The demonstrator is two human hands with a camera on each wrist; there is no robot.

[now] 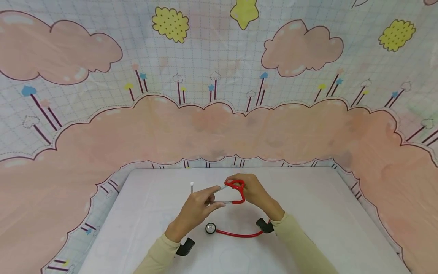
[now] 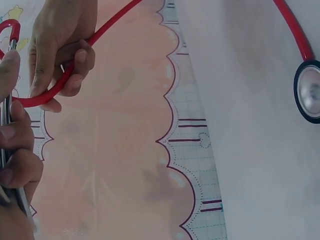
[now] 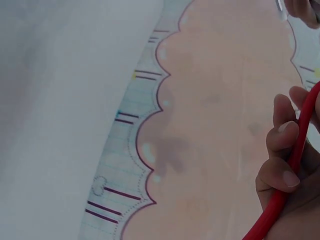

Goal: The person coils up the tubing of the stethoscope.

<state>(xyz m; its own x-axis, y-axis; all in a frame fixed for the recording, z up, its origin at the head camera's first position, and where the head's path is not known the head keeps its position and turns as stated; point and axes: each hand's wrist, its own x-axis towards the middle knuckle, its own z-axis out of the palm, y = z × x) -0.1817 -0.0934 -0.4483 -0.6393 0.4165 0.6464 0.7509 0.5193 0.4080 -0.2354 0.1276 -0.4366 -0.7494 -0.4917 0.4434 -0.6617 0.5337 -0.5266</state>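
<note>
A stethoscope with red tubing (image 1: 243,193) and metal ear tubes (image 1: 222,202) is held above the white table. My left hand (image 1: 194,208) grips the ear tubes, fingers curled round them in the left wrist view. A white ear tip (image 1: 192,184) sticks up beyond that hand. On the right, my right hand (image 1: 254,189) holds the red tubing near the fork; in the right wrist view the tube (image 3: 295,155) crosses its curled fingers. The round chest piece (image 1: 210,228) hangs or lies nearer to me, at the end of the tube; which, I cannot tell.
The white table (image 1: 154,190) spans the lower middle. Behind and beside it hangs a cloth (image 1: 212,129) printed with clouds and stars. Black camera mounts (image 1: 185,247) sit at both wrists.
</note>
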